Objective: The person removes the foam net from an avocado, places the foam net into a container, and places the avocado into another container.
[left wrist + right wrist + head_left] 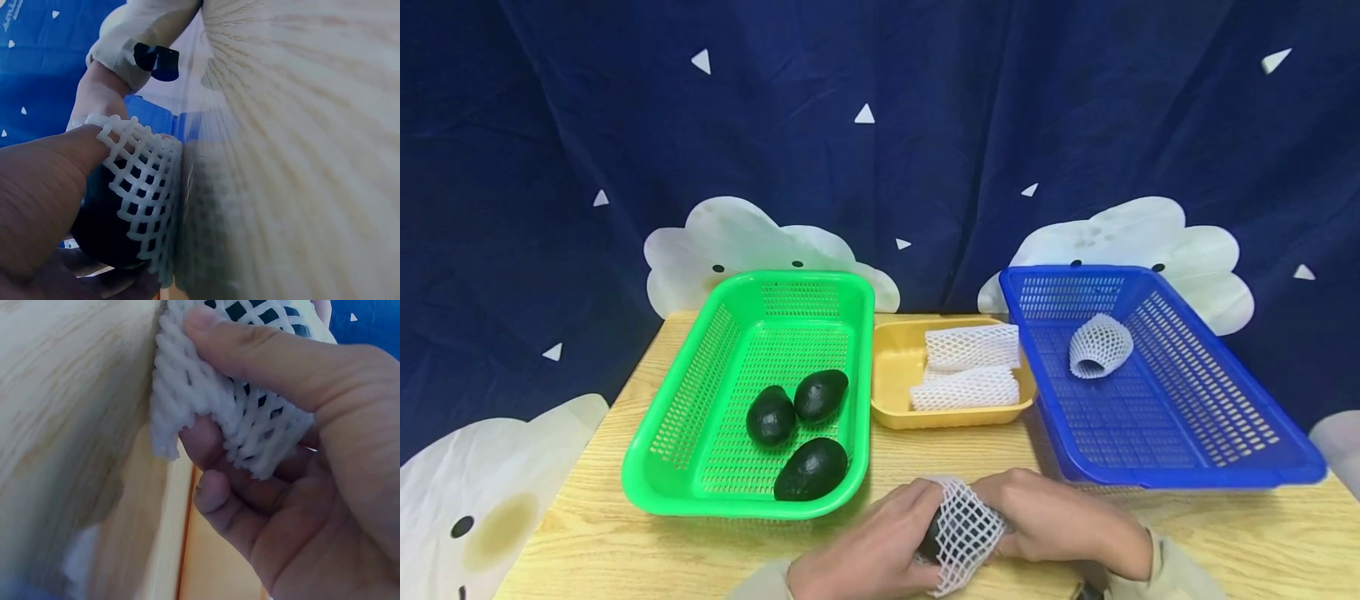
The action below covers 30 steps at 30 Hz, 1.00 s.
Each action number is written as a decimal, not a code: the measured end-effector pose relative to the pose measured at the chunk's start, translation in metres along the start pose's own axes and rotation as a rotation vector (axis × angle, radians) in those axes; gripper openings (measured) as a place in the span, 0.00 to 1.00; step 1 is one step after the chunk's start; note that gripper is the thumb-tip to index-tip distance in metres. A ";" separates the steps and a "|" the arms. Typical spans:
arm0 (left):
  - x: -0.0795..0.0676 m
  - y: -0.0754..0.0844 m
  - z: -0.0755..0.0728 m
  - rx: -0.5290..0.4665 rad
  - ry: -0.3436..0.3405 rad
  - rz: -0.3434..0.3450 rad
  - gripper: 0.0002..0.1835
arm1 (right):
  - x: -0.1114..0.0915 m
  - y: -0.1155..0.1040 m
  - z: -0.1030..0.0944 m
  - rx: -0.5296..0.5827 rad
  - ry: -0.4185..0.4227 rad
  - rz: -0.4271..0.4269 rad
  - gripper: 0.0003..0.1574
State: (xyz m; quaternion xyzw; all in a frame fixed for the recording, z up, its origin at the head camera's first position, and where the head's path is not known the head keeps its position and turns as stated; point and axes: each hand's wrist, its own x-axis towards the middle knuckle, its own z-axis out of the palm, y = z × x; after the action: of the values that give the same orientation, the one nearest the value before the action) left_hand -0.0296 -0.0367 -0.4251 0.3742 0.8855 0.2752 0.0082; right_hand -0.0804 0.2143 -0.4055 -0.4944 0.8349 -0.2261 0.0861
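Observation:
Low at the front of the table, my left hand [876, 542] grips a dark avocado [103, 215] from its left side. A white foam net sleeve [967, 533] covers much of that avocado, with its dark end bare beside the left hand. On the other side, my right hand [1048, 517] pinches the sleeve between thumb and fingers. The right wrist view shows the sleeve's open end [181, 400] hanging past the fingertips. The avocado's far end is hidden by the netting and the right hand.
A green basket [647, 442] at left holds several bare avocados [811, 469]. Behind my hands, a yellow tray [895, 375] holds foam net sleeves [973, 347]. In the blue basket [1165, 442] at right lies a net-covered item [1101, 343]. A blue curtain [940, 150] hangs behind.

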 end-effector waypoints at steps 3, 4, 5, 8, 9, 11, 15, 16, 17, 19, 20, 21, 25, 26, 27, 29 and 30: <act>0.001 0.000 0.001 0.014 0.009 0.014 0.30 | 0.001 0.000 0.000 -0.007 0.011 -0.016 0.12; 0.001 0.001 0.001 0.017 0.011 0.017 0.30 | 0.001 0.000 0.001 -0.009 0.012 -0.021 0.11; 0.002 0.001 0.001 0.021 0.009 0.017 0.30 | 0.001 0.000 0.001 -0.009 0.015 -0.024 0.11; 0.002 0.001 0.003 0.039 -0.004 0.013 0.30 | 0.000 0.000 0.003 -0.012 0.022 -0.031 0.11; 0.002 0.001 0.003 0.049 -0.006 0.016 0.30 | 0.000 0.000 0.004 -0.014 0.022 -0.033 0.11; 0.002 0.001 0.004 0.071 -0.006 0.026 0.30 | 0.000 0.000 0.005 -0.018 0.020 -0.032 0.11; 0.002 0.002 0.005 0.109 0.011 0.056 0.31 | 0.001 0.000 0.006 -0.019 0.006 -0.036 0.08; 0.002 0.002 0.005 0.111 0.010 0.056 0.31 | 0.001 0.000 0.006 -0.019 0.002 -0.036 0.08; 0.003 0.002 0.005 0.113 0.009 0.056 0.31 | 0.002 0.000 0.006 -0.022 0.001 -0.037 0.07; 0.003 0.002 0.005 0.116 0.005 0.052 0.31 | 0.002 0.000 0.006 -0.024 -0.001 -0.033 0.08; 0.003 0.003 0.005 0.116 0.003 0.049 0.31 | 0.002 -0.001 0.006 -0.028 0.000 -0.031 0.08; 0.003 0.003 0.005 0.117 -0.001 0.046 0.31 | 0.002 -0.001 0.006 -0.034 0.000 -0.029 0.09; 0.004 0.005 0.004 0.114 -0.016 0.034 0.32 | 0.002 -0.003 0.007 -0.048 0.002 -0.025 0.08; 0.004 0.005 0.004 0.110 -0.019 0.031 0.32 | 0.002 -0.003 0.007 -0.054 0.005 -0.027 0.08; 0.004 0.005 0.004 0.104 -0.023 0.029 0.32 | 0.002 -0.004 0.008 -0.062 0.009 -0.031 0.07; 0.004 0.006 0.004 0.093 -0.026 0.027 0.33 | 0.002 -0.004 0.008 -0.077 0.016 -0.041 0.07; 0.004 0.006 0.004 0.091 -0.026 0.027 0.33 | 0.002 -0.004 0.008 -0.088 0.021 -0.047 0.07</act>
State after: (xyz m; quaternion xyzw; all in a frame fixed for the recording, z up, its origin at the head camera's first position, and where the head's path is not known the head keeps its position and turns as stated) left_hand -0.0280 -0.0286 -0.4243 0.3899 0.8918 0.2296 -0.0012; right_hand -0.0754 0.2081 -0.4108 -0.5147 0.8330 -0.1965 0.0501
